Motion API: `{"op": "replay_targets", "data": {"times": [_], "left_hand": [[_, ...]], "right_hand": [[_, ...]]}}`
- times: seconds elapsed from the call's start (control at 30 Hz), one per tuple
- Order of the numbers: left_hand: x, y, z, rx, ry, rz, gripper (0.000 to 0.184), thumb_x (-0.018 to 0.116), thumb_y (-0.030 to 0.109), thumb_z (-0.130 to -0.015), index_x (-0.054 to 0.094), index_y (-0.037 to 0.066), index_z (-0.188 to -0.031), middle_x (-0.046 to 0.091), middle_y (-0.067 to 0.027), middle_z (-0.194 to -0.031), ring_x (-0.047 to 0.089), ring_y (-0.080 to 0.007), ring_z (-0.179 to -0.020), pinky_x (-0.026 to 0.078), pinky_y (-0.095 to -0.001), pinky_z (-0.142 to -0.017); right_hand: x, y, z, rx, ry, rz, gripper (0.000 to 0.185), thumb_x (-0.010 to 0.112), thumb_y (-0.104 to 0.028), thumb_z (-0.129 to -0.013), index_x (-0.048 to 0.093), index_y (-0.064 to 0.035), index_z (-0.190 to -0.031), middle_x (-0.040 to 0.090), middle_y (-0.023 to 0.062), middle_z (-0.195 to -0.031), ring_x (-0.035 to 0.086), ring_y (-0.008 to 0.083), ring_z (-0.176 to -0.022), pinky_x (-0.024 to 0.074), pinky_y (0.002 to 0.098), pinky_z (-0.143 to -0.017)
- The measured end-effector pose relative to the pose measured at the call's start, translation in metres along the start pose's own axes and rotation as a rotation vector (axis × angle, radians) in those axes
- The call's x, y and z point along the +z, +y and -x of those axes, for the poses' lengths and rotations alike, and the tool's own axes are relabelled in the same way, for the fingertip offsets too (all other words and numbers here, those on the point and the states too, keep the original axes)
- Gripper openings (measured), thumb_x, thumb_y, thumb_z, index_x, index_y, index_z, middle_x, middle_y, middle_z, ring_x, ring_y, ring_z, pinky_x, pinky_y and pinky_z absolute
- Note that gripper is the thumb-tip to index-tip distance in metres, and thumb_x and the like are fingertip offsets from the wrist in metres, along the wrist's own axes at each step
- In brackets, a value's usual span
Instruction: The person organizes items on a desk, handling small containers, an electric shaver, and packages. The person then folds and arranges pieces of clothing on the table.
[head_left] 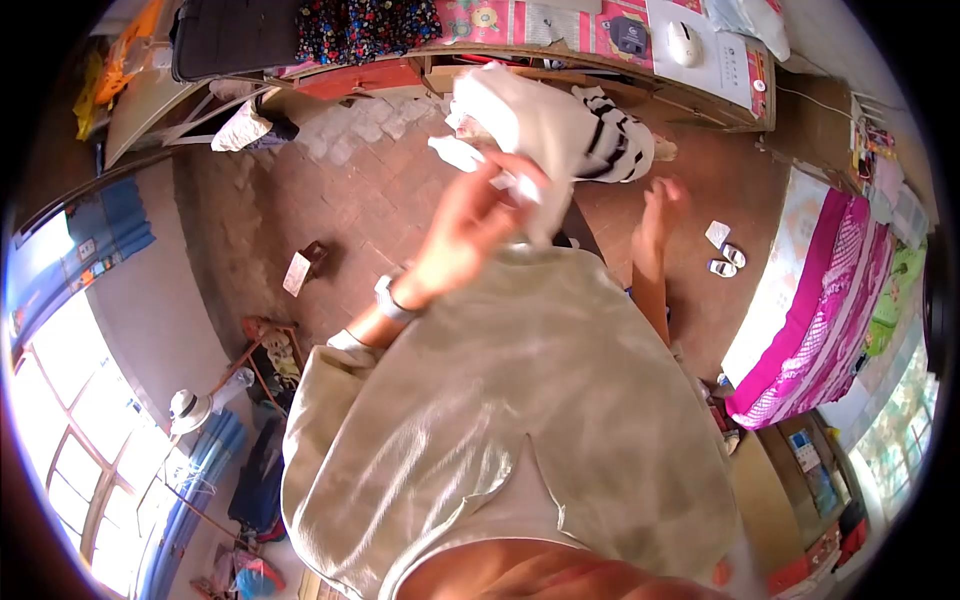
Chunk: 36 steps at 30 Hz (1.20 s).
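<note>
My left hand, with a pale band on its wrist, is closed on a small bunch of white cloth at the upper middle. A white cloth spreads just beyond it and hangs down past its fingers; its exact edges are blurred. Black-and-white striped fabric adjoins the cloth on the right. My right hand is raised to the right of the cloth, apart from it, with its fingers loosely spread and nothing visible in them. Motion blurs both hands.
A long table with a pink cover holds a white mouse and dark bag. Slippers lie on the brown floor. At right is a bed with a magenta cover; at left, a window and a hat.
</note>
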<state>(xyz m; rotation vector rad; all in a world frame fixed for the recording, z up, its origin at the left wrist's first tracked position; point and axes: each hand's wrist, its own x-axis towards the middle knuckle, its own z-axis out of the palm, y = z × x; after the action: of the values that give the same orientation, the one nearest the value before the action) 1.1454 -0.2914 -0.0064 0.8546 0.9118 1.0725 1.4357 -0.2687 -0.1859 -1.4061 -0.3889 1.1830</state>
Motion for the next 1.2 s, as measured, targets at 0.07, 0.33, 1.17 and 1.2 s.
{"op": "replay_targets", "data": {"times": [0.07,0.33,1.17,1.2], "left_hand": [[0.027,-0.008,0.007,-0.140,-0.235,-0.256,0.031,0.056,-0.003,-0.087,0.057,0.005,-0.117,0.056,-0.0033,-0.110,0.055,-0.0102,-0.096,0.048,-0.0267,-0.076],[0.051,-0.055,-0.001,0.004,-0.529,-0.257,0.020,0.058,-0.004,-0.088,0.061,0.004,-0.106,0.059,-0.0083,-0.104,0.061,-0.0254,-0.097,0.052,-0.0350,-0.080],[-0.029,-0.148,-0.054,0.349,0.211,-1.079,0.044,0.072,0.003,-0.074,0.059,0.008,-0.116,0.061,-0.0116,-0.117,0.056,-0.0321,-0.112,0.044,-0.0437,-0.099],[-0.026,-0.147,-0.055,0.394,0.248,-1.112,0.045,0.073,0.003,-0.071,0.060,0.009,-0.114,0.060,-0.0098,-0.117,0.054,-0.0318,-0.114,0.042,-0.0455,-0.100]], "right_hand": [[-0.005,-0.028,0.014,-0.374,0.069,0.713,0.034,0.062,-0.020,-0.097,0.051,-0.0016,-0.123,0.059,0.0084,-0.118,0.059,0.0174,-0.107,0.0473,0.0325,-0.094],[0.031,-0.054,0.079,0.533,-0.535,0.257,0.043,0.050,-0.034,-0.100,0.052,0.0001,-0.127,0.058,0.0056,-0.110,0.058,0.0186,-0.099,0.0460,0.0328,-0.090],[0.072,-0.004,0.058,0.433,-0.299,0.027,0.020,0.064,-0.015,-0.097,0.061,-0.0048,-0.114,0.067,0.0049,-0.101,0.063,0.0134,-0.083,0.0528,0.0297,-0.081],[0.072,-0.007,0.062,0.478,-0.397,0.042,0.023,0.064,-0.015,-0.097,0.060,-0.0031,-0.116,0.067,0.0062,-0.103,0.066,0.0161,-0.087,0.0546,0.0319,-0.083]]}}
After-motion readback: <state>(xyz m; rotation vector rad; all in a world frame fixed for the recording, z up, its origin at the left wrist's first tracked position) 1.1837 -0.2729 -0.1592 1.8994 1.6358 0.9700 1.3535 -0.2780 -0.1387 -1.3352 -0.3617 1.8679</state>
